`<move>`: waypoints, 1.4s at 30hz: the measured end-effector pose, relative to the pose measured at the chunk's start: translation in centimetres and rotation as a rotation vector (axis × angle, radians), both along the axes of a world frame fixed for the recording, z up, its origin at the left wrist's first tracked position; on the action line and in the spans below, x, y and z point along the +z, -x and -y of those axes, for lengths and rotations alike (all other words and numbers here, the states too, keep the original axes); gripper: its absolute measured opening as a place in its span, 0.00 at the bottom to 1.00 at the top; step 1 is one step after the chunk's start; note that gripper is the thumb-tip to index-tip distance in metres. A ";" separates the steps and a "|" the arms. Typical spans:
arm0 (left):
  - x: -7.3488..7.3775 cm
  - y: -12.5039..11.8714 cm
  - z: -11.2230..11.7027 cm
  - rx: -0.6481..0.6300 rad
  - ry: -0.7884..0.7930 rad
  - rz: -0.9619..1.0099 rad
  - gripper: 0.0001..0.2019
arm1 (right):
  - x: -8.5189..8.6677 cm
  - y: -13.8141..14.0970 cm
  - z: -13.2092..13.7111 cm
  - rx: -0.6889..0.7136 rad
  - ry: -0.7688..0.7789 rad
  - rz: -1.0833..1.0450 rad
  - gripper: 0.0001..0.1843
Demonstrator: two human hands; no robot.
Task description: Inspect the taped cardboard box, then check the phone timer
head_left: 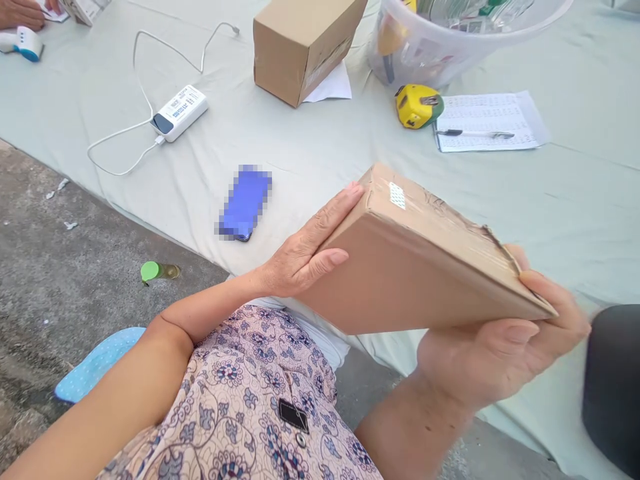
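Both my hands hold a flat brown cardboard parcel [415,260], tilted up in front of me, with tape across it and a small white label on its upper edge. My left hand [305,247] grips its left end, with the thumb on the broad face and the fingers along the top edge. My right hand [505,340] cups the right corner from below, and it looks slightly blurred. Beyond my left fingertips, a phone [245,202] with a pixelated blue back lies on the pale green tablecloth [320,140].
On the cloth are a power bank [179,113] with white cable, cardboard box [305,47], plastic basin [425,40], yellow tape measure [419,107], and papers [493,120] with a pen. A co-worker's hand [20,12] is near a thermometer [25,43]. A dark object [613,390] stands right.
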State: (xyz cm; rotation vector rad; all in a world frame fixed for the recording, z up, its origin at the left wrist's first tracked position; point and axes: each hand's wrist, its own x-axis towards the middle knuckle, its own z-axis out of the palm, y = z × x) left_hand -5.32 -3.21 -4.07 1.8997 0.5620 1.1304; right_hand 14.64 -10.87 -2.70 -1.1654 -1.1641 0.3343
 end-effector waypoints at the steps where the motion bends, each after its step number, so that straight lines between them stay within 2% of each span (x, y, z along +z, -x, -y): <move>1: -0.3 0.2 0.2 -0.018 0.018 0.013 0.34 | -0.1 0.0 0.0 0.022 -0.031 -0.010 0.20; 4: -0.7 0.8 0.8 -0.031 0.008 0.039 0.34 | -0.2 0.0 0.3 0.044 -0.127 -0.008 0.19; 7: -0.7 1.2 0.5 -0.019 -0.048 0.059 0.32 | -0.2 -0.2 0.7 0.025 -0.186 0.111 0.19; 10: -1.2 1.2 -0.7 -0.003 -0.027 0.092 0.29 | -0.4 -0.8 1.1 -0.027 -0.276 0.277 0.26; 13: -1.9 0.9 -1.9 0.004 0.097 0.090 0.27 | -1.0 -1.3 1.7 -0.075 -0.174 0.384 0.36; 15: -2.2 0.6 -2.3 0.017 0.150 0.060 0.25 | -1.3 -1.4 2.0 -0.108 -0.090 0.423 0.32; 17: -2.2 0.5 -2.4 0.030 0.141 0.029 0.24 | -1.5 -1.4 2.2 -0.143 -0.068 0.425 0.25; 20: -2.0 0.4 -2.1 0.057 0.083 -0.013 0.25 | -1.1 -1.5 2.1 -0.155 -0.031 0.396 0.24; 22: -1.8 0.4 -1.7 0.085 0.048 -0.051 0.29 | -0.7 -1.7 1.8 -0.093 0.015 0.364 0.24; 26: -1.5 0.1 -0.4 0.225 -0.038 -0.155 0.44 | -0.2 -2.1 0.9 0.068 0.012 0.306 0.26; 28: -1.1 -0.1 0.6 0.369 -0.142 -0.191 0.47 | -0.3 -2.0 0.7 0.042 -0.002 0.319 0.24; 30: -0.6 -0.2 1.7 0.483 -0.313 -0.178 0.44 | -0.5 -1.5 0.8 -0.019 -0.005 0.350 0.16; 31: -0.3 -0.3 2.2 0.497 -0.403 -0.155 0.41 | -0.5 -1.1 1.0 -0.044 -0.002 0.370 0.12; 32: 0.0 -0.3 2.7 0.482 -0.481 -0.130 0.38 | -0.6 -0.7 1.2 -0.065 0.001 0.392 0.09; 34: 0.5 -0.3 3.4 0.409 -0.569 -0.105 0.35 | -0.5 0.3 1.6 -0.101 -0.006 0.436 0.11; 38: 1.0 0.0 3.4 0.366 -0.509 -0.122 0.26 | 0.0 1.9 2.1 -0.154 -0.025 0.479 0.16; 42: 1.1 0.6 2.1 0.303 -0.492 -0.103 0.25 | 0.5 2.2 1.8 -0.125 -0.058 0.438 0.15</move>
